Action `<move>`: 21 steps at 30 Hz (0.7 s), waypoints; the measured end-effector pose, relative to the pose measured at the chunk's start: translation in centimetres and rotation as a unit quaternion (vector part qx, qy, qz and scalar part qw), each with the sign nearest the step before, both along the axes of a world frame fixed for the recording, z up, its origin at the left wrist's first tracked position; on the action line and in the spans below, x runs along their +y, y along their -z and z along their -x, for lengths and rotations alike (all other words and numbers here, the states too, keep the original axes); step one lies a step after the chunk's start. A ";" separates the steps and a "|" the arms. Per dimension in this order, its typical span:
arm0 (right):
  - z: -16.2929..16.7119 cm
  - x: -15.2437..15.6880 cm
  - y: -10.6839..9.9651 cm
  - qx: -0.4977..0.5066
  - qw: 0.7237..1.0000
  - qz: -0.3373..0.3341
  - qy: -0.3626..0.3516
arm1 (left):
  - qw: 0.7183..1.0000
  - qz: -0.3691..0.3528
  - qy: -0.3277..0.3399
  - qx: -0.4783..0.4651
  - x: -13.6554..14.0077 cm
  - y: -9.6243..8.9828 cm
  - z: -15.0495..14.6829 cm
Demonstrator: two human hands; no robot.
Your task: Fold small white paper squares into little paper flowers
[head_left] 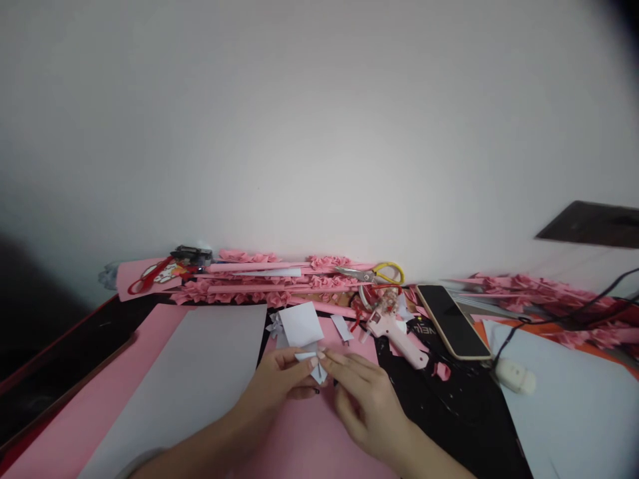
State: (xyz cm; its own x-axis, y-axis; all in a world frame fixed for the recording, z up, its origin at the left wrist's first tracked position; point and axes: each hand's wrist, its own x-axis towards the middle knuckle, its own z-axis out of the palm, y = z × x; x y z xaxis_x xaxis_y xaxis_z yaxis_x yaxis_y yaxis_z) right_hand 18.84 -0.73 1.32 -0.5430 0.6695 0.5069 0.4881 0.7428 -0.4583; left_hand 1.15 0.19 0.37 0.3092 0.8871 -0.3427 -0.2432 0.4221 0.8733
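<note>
A small piece of folded white paper (318, 374) is held between my two hands above a pink sheet (304, 432). My left hand (277, 379) pinches it from the left, thumb on top and fingers beneath. From the right, the fingertips of my right hand (362, 392) press on its upper edge, the other fingers curled. Just beyond the hands lies a white paper square (302, 324), partly over another pale piece. A crumpled pale paper shape (274, 324) sits at its left, and a small white strip (342, 328) at its right.
A pink glue gun (397, 336), yellow-handled scissors (372, 273) and a phone (453, 322) lie at the back right. Pink paper flowers (249, 297) line the wall. Large white sheets (200, 372) flank both sides. A white plug (515, 376) with a dark cable rests at right.
</note>
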 end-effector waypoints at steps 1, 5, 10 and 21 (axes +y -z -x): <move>0.0 0.0 0.0 -0.001 1.000 0.001 0.003 | 1.000 0.003 0.001 -0.006 0.0 0.0 0.0; -0.1 0.0 0.3 0.003 1.000 -0.004 0.008 | 0.999 0.017 0.001 -0.034 0.2 0.0 0.0; 0.0 0.0 0.2 -0.003 1.000 -0.014 0.014 | 0.999 0.024 -0.007 -0.042 0.2 -0.2 0.0; 0.1 0.0 0.3 -0.014 1.000 0.004 0.008 | 1.000 0.020 -0.008 -0.004 0.2 -0.1 -0.1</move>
State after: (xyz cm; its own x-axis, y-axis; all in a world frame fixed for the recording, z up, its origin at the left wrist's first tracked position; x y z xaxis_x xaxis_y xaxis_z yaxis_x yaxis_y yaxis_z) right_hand 18.74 -0.77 1.00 -0.5458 0.6828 0.4857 0.5136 0.7306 -0.4499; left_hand 1.23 0.35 0.47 0.2973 0.8778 -0.3757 -0.2576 0.4526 0.8537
